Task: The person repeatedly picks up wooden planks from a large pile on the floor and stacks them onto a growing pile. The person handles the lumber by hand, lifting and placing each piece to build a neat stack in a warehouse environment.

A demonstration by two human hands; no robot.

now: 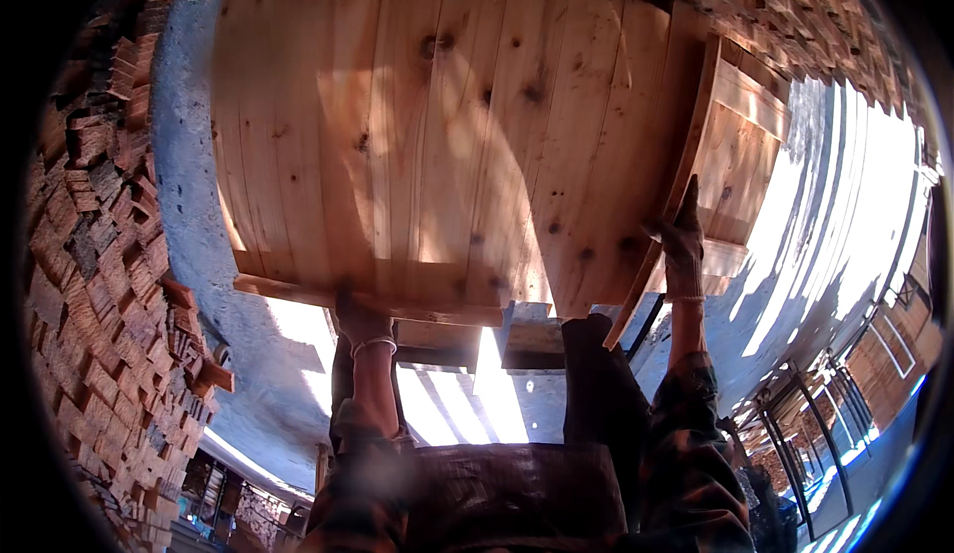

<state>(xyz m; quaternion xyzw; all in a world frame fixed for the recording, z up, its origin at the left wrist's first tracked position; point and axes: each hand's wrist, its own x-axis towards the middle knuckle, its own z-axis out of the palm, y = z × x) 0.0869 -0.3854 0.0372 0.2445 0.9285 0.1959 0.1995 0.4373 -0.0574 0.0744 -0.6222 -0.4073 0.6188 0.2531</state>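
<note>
— What is held, and where?

— A large panel of knotty pine boards (447, 126), pale and joined edge to edge with cross battens at its rims, is carried in front of the person and fills the upper middle of the view.

— How is the left hand (360, 322) placed?

— It is gloved and closed on the batten at the panel's near edge.

— And the right hand (681, 240)?

— Also gloved; its fingers are laid flat and spread against the panel's right rim, though whether the thumb is wrapped behind cannot be told.

— What is seen around it?

— Rough stacked wood blocks (94, 285) on the left, a grey concrete floor (189, 146), and sunlit slats (855, 195) on the right.
</note>
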